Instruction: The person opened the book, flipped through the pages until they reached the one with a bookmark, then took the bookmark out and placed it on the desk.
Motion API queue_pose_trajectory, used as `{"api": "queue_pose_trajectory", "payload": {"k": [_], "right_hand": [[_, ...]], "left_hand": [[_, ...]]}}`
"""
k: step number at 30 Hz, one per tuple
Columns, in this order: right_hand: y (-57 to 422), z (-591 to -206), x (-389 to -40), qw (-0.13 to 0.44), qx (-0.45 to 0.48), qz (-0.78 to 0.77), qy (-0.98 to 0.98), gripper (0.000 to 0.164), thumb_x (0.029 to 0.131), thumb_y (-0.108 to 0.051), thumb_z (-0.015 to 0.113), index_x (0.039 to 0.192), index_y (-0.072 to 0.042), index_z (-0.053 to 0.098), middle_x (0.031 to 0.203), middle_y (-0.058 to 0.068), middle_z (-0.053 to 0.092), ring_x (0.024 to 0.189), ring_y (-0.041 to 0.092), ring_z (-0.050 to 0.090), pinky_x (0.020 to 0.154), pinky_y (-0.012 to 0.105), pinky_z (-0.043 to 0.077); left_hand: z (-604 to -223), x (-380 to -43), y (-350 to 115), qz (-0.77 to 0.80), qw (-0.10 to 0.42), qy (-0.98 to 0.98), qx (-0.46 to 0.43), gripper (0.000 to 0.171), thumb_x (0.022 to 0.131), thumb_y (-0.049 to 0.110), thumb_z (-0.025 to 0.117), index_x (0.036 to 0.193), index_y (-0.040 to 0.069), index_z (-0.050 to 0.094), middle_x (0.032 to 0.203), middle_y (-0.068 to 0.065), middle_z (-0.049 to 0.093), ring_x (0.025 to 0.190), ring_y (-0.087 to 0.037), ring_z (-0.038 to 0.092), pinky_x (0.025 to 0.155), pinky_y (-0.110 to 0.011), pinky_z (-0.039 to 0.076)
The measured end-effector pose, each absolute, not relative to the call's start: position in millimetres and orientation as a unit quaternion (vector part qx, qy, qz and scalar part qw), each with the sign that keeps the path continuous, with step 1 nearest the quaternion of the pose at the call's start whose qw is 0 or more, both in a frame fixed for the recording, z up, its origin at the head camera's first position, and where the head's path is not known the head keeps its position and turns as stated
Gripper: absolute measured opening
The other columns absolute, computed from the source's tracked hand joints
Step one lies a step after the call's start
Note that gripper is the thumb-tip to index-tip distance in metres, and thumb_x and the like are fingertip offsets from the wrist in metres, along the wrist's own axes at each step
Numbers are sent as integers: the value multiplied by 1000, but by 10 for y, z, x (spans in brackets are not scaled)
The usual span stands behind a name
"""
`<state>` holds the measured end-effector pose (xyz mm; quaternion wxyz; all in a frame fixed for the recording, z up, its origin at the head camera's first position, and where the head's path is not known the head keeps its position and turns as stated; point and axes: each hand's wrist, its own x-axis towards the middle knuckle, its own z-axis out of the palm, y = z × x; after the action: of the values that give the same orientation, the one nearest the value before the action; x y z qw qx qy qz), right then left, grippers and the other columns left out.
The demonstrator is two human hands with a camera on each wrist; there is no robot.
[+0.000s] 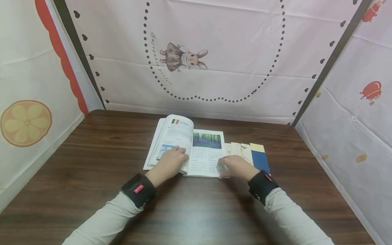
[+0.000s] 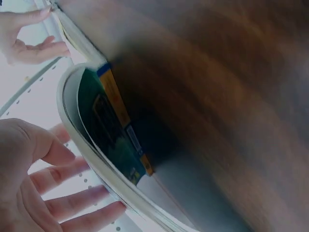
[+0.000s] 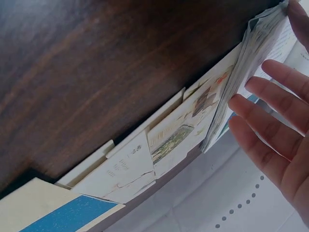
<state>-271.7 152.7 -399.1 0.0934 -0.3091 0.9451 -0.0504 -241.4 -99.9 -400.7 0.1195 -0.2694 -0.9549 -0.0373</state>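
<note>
An open book (image 1: 200, 160) lies on the table, its left pages curving up from the spine. Printed text fills the spread, with a forest photo on the right page and a small flag on the left. My left hand (image 1: 170, 163) rests on the lower left page, its fingers (image 2: 79, 203) spread along the curved pages in the left wrist view. At the book's right edge is my right hand (image 1: 237, 166). In the right wrist view its fingers (image 3: 270, 123) lie extended over the page edges, with the thumb near the book's corner.
Cream illustrated sheets (image 1: 242, 149) stick out beyond the book's right side, beside a blue and yellow piece (image 1: 260, 160). A dark wooden table (image 1: 92, 163) supports everything. Printed cloth walls (image 1: 229, 61) stand behind and on both sides.
</note>
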Motion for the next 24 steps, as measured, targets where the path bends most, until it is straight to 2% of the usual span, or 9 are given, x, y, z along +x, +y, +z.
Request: {"api": "queue_pose_trajectory", "payload": {"k": [4,6,10,13,16,20,24], "right_hand": [[1547,-3945,-2731,112,-314,-59,941,38,75,-29,79,107,-10,68,97,3,71,84,16,61,84,35,51],[1568,-3904,-2740,123,-332,-63,933,33,79,-26,75,107,-9,69,98,4,71,84,16,62,84,36,51],[1601,-3848,-2761,124,-378,-57,916,20,85,-13,67,104,-7,70,99,7,72,82,16,64,82,34,52],[1599,-3834,-2761,91,-396,-40,913,15,85,-6,66,98,-7,71,93,6,72,76,14,63,77,30,53],[1578,-3818,-2758,39,-404,-30,913,9,84,-6,67,92,-9,70,84,3,72,67,10,58,68,25,51],[1551,-3750,-2751,-36,-413,-43,909,7,84,-6,67,89,-9,70,81,1,71,66,9,58,66,25,50],[1535,-3670,-2737,-84,-429,-65,897,10,83,-7,69,93,-9,71,85,2,72,75,13,65,73,28,53]], "left_hand": [[-4025,-2397,-970,-59,117,-959,-250,11,83,8,63,92,7,70,96,-10,66,92,-30,64,74,-42,53],[-4024,-2404,-957,-65,112,-960,-249,9,81,10,64,87,7,70,90,-9,65,90,-30,64,74,-42,53],[-3993,-2405,-921,-67,85,-964,-242,15,80,20,66,86,6,70,93,-11,66,100,-35,62,80,-47,53],[-3986,-2390,-881,-61,65,-970,-226,36,80,38,70,95,6,71,107,-15,66,112,-42,57,86,-54,50],[-4007,-2379,-836,-46,66,-972,-219,55,74,53,72,102,6,70,114,-17,64,116,-44,53,88,-57,48],[-4029,-2372,-773,-24,85,-970,-226,63,68,58,74,102,6,69,113,-17,63,116,-44,53,88,-58,46],[-4039,-2370,-723,-2,98,-969,-227,64,68,61,72,99,5,69,115,-18,63,117,-43,52,90,-59,45]]}}
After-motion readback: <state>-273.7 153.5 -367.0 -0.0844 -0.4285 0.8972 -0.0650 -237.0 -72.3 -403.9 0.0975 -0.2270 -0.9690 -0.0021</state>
